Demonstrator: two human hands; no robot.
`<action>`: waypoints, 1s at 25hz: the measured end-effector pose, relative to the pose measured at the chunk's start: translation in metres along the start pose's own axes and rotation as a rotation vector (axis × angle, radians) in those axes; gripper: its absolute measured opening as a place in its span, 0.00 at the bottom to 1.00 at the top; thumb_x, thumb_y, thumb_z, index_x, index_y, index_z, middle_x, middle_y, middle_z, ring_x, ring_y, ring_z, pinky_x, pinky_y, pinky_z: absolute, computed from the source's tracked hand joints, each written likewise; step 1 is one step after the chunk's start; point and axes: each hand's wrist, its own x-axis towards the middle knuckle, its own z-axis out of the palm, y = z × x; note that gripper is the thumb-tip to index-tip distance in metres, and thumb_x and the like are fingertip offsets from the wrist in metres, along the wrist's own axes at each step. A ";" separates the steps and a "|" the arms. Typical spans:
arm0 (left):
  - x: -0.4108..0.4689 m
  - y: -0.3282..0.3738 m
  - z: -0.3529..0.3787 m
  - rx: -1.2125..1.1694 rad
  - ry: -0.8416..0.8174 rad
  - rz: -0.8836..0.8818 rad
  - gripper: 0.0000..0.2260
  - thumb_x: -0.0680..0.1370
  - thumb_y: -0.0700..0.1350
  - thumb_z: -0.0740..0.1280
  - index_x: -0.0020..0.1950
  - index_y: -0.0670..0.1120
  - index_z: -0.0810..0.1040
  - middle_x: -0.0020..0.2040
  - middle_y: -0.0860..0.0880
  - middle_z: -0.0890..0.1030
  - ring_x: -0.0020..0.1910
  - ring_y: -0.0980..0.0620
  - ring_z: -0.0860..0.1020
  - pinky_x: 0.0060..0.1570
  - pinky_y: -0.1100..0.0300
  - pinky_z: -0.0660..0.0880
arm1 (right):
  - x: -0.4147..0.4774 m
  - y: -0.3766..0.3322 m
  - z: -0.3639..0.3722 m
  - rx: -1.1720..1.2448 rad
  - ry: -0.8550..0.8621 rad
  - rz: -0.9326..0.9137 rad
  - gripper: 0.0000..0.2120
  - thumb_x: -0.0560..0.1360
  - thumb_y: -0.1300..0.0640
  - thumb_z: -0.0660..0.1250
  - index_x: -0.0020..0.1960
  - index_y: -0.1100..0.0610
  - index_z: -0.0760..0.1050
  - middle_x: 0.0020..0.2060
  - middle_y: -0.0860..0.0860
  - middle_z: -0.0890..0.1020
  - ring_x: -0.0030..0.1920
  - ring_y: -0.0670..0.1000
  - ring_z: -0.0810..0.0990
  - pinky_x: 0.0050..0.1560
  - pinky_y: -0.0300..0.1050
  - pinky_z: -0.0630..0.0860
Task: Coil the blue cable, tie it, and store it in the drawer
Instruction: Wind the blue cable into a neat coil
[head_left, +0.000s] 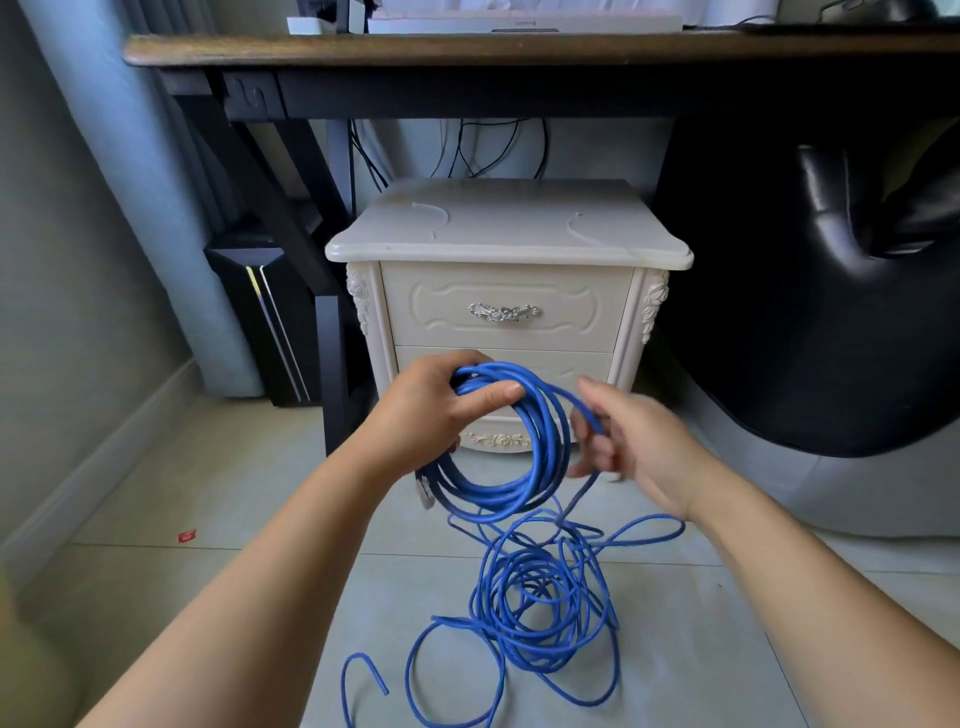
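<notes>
You are midway through the coiling step. Your left hand (441, 410) is curled round the top of the gathered loops of the blue cable (493, 500), thumb laid across them, holding the coil up in front of the lower half of the nightstand (509, 228). Your right hand (634, 441), just right of the coil and also in front of the nightstand, looks closed on a single strand (it is blurred, so I cannot say how firmly the fingers pinch).

Much of the cable is not yet gathered: a loose tangle (540, 597) lies on the floor (208, 519) in front of the nightstand, below the coil. The drawer (441, 312) with the metal handle is closed.

Next, I judge, you need to carry that strand across to the left hand as a loop matching the others. Feed slack up from the tangle without letting it knot. Tying and storing come after that.
</notes>
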 end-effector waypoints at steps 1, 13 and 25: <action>0.001 -0.002 0.002 0.076 -0.045 0.015 0.11 0.71 0.58 0.72 0.46 0.53 0.80 0.28 0.57 0.74 0.25 0.58 0.71 0.30 0.68 0.69 | 0.002 -0.003 -0.001 0.057 0.054 -0.038 0.18 0.80 0.52 0.61 0.35 0.59 0.72 0.22 0.49 0.62 0.22 0.47 0.62 0.32 0.44 0.71; 0.007 -0.004 0.004 -0.157 0.365 -0.028 0.09 0.77 0.54 0.69 0.42 0.51 0.79 0.24 0.55 0.69 0.25 0.51 0.67 0.29 0.57 0.66 | -0.015 -0.003 0.030 -0.115 0.051 -0.164 0.17 0.75 0.44 0.66 0.45 0.59 0.70 0.30 0.51 0.77 0.32 0.52 0.81 0.51 0.56 0.82; 0.005 0.010 0.034 -0.618 0.460 -0.294 0.16 0.78 0.59 0.66 0.38 0.48 0.76 0.24 0.54 0.64 0.21 0.55 0.64 0.29 0.59 0.64 | -0.005 0.008 0.050 0.194 0.220 -0.050 0.12 0.69 0.62 0.70 0.51 0.55 0.73 0.45 0.60 0.85 0.46 0.56 0.85 0.51 0.59 0.82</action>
